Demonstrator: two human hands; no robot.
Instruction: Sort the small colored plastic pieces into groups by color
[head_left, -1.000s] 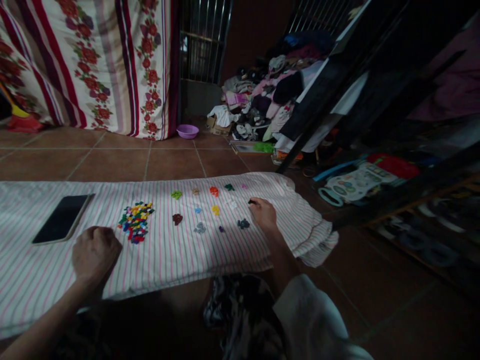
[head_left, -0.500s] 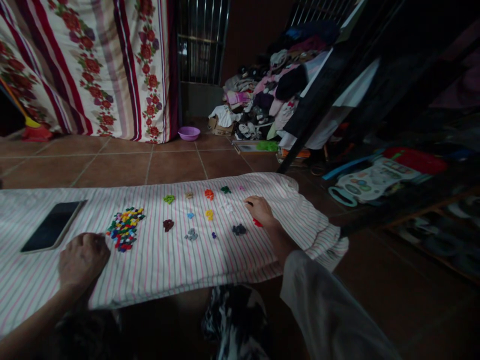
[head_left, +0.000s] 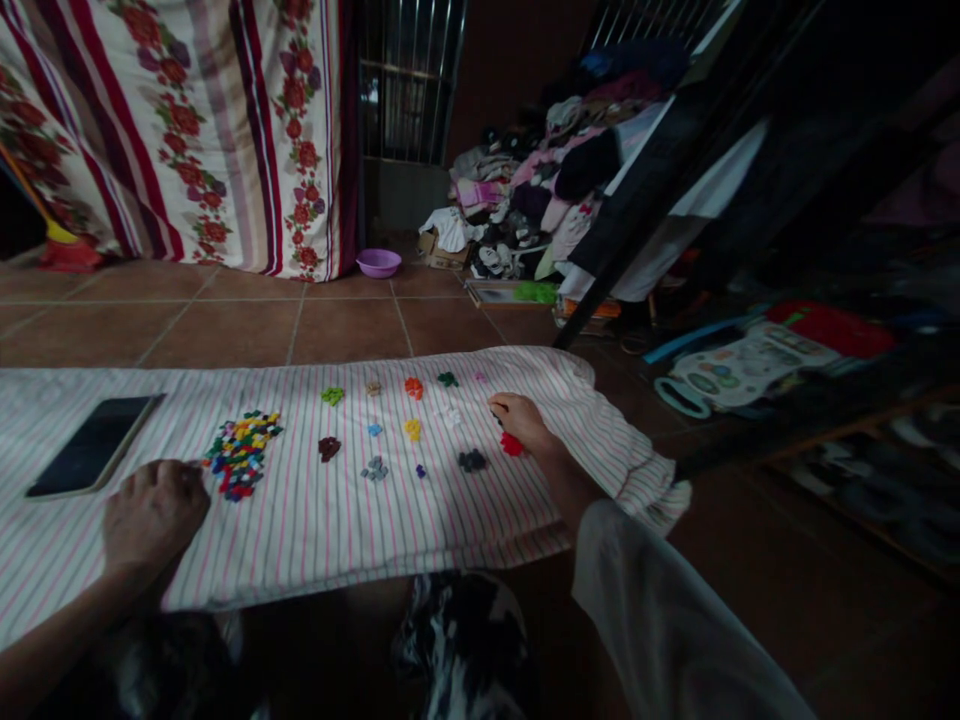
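Note:
My left hand [head_left: 155, 508] rests with curled fingers on the striped cloth, beside a mixed pile of small coloured toy bricks [head_left: 241, 455]. Whatever its fingers may hold is hidden. Over the right part of the cloth, my right hand [head_left: 519, 418] is closed in a pinch. A tiny dark piece [head_left: 497, 420] shows just below those fingertips; whether it is gripped or lying there is unclear. Red bricks [head_left: 511, 444] lie under the right hand's edge. White bricks [head_left: 452, 417] and dark grey bricks [head_left: 472, 460] sit to its left.
Sorted clusters include yellow [head_left: 412, 429], orange [head_left: 413, 387], brown [head_left: 328, 448], light grey [head_left: 375, 469] and lime green bricks [head_left: 332, 396]. A tablet-like device [head_left: 94, 447] lies at the left on the striped cloth [head_left: 322, 540]. Beyond are a purple basin [head_left: 379, 263] and a clothes heap [head_left: 540, 180].
My right hand has dropped slightly, and the dark piece at its fingertips now shows lower. More of the red bricks is visible. My left hand stays beside the pile while the view shifts a little.

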